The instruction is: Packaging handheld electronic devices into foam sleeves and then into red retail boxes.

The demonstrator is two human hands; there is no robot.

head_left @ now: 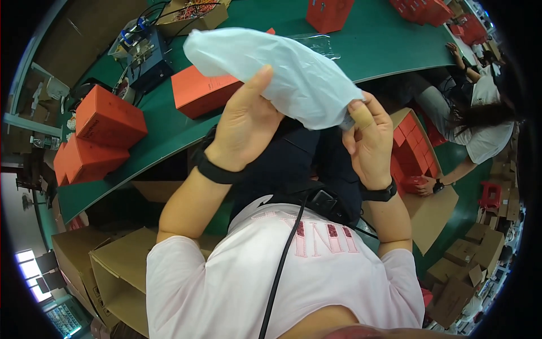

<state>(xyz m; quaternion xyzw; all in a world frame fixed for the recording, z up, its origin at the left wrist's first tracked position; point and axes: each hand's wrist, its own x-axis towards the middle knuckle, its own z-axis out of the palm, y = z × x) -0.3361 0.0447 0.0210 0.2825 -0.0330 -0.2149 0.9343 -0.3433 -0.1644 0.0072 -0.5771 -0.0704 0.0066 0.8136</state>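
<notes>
I hold a pale, milky plastic bag [282,70] up over the edge of a green table [372,45]. My left hand [245,127] is under the bag's middle, thumb pressed against it. My right hand [367,138] pinches the bag's lower right end between fingertips; one finger wears a tan plaster. Both wrists carry black bands. Behind the bag an orange-red flat box [200,90] lies on the table.
More orange-red boxes [107,116] stand stacked at the table's left, another [328,12] at the far edge. A dark blue machine [148,59] with cables sits at the back left. Open cardboard cartons [118,271] stand at lower left. Another person [480,121] bends over a carton of red boxes [415,150] at right.
</notes>
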